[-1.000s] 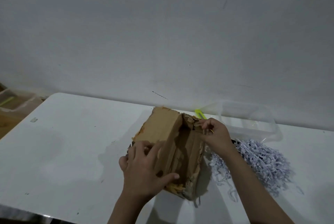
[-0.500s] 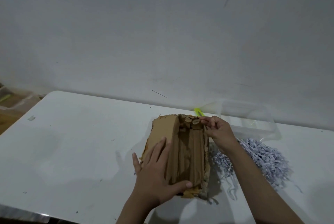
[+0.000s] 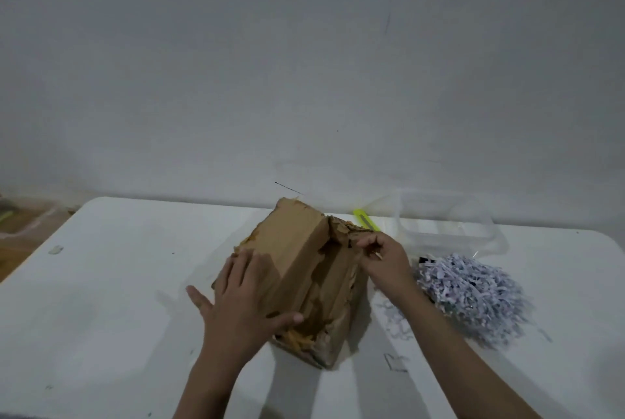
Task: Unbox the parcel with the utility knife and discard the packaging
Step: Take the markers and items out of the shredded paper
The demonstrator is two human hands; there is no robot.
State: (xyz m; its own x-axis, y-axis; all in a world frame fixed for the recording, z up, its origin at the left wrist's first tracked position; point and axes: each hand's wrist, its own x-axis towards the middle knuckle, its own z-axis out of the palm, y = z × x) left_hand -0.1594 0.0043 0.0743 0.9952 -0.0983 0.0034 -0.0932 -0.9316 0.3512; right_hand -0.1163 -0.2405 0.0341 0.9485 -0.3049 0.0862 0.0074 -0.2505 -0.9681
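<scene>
A worn brown cardboard box (image 3: 297, 249) stands on the white table (image 3: 118, 300), its flaps torn and ragged. My left hand (image 3: 247, 303) lies flat on the box's left flap with fingers spread and the thumb hooked over the near edge. My right hand (image 3: 378, 256) pinches the torn far-right flap of the box. A yellow-green utility knife (image 3: 364, 219) lies on the table just behind the box, partly hidden by it. A heap of pale shredded paper filling (image 3: 470, 297) sits to the right of the box.
A clear plastic container (image 3: 446, 219) stands at the back right, near the wall. Loose paper shreds (image 3: 392, 320) lie by my right forearm. The table's left edge borders a floor area with a clear bin (image 3: 20, 219).
The box's left flap has swung up and the box has tilted. My left hand slid further left across that flap. My right hand stayed on the far-right flap.
</scene>
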